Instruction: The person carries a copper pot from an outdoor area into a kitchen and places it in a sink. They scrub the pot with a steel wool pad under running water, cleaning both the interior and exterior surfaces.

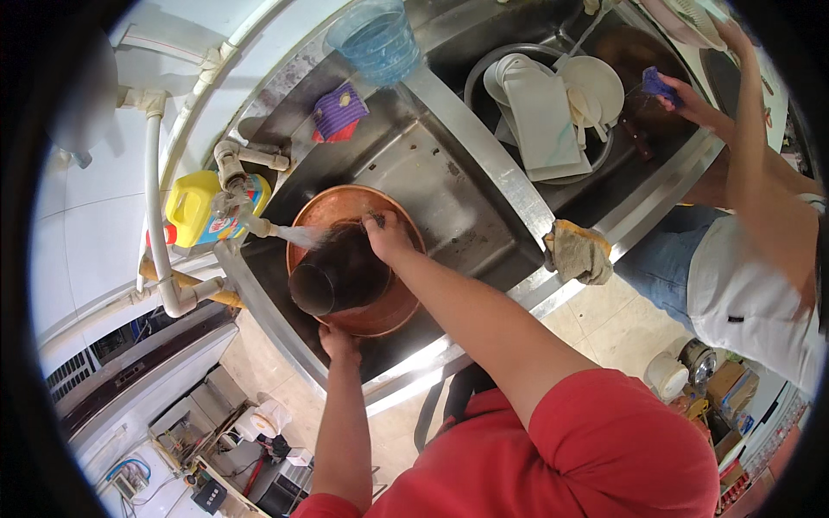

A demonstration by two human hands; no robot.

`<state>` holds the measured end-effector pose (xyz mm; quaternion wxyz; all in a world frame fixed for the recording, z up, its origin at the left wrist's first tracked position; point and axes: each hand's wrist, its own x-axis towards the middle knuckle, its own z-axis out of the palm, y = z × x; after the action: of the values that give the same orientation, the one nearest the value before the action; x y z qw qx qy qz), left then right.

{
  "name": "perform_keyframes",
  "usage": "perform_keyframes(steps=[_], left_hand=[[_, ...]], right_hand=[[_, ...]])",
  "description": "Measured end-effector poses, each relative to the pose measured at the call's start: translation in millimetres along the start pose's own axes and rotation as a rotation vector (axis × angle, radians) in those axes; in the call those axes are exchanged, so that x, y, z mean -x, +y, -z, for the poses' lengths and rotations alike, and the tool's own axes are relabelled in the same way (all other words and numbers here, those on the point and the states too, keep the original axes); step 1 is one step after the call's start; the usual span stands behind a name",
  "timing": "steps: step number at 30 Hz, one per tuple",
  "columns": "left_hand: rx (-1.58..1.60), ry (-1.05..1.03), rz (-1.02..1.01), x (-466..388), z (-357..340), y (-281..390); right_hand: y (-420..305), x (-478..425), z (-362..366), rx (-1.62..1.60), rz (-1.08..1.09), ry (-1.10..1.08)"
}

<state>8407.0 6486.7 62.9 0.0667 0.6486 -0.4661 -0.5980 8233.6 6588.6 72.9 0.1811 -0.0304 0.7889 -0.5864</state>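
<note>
A copper-coloured metal basin [407,311] rests tilted in the near sink compartment. My left hand [340,343] grips its lower edge, with some fingers hidden beneath it. Inside lies a dark cylindrical vessel [346,272] on its side, its round end towards the lower left. At that vessel's upper right edge, my right hand [388,238] is closed on it. Something small and dark shows at the fingertips, too unclear to name. Water runs from a plastic tap [259,225] onto the vessel.
A purple sponge [340,109] lies on the sink ledge by a blue translucent tub [379,42]. White dishes [543,123] fill a metal bowl in the other compartment. A co-worker's hand [690,100] holds another sponge there. A glove [578,252] drapes the front rim; a yellow jug [194,207] stands left.
</note>
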Motion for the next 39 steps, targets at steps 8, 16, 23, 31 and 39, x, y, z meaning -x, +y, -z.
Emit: perform_keyframes(steps=[8,16,23,31,39], left_hand=[[-0.2,-0.339,0.275,-18.6,46.7,17.7],[0.098,-0.347,-0.059,-127.8,21.4,55.0],[-0.03,-0.222,-0.049,-56.4,0.8,26.3],[0.264,-0.255,0.396,5.3,24.2,-30.0],[-0.223,-0.185,-0.055,-60.2,6.5,57.4]], right_hand=[[-68.5,41.0,24.5,-0.247,0.26,-0.03],[7.0,-28.9,10.3,-0.065,-0.249,-0.045],[-51.2,37.7,17.3,-0.178,0.071,0.057],[-14.8,-4.8,18.9,-0.146,-0.462,-0.041],[-57.0,50.4,11.6,-0.193,0.203,0.045]])
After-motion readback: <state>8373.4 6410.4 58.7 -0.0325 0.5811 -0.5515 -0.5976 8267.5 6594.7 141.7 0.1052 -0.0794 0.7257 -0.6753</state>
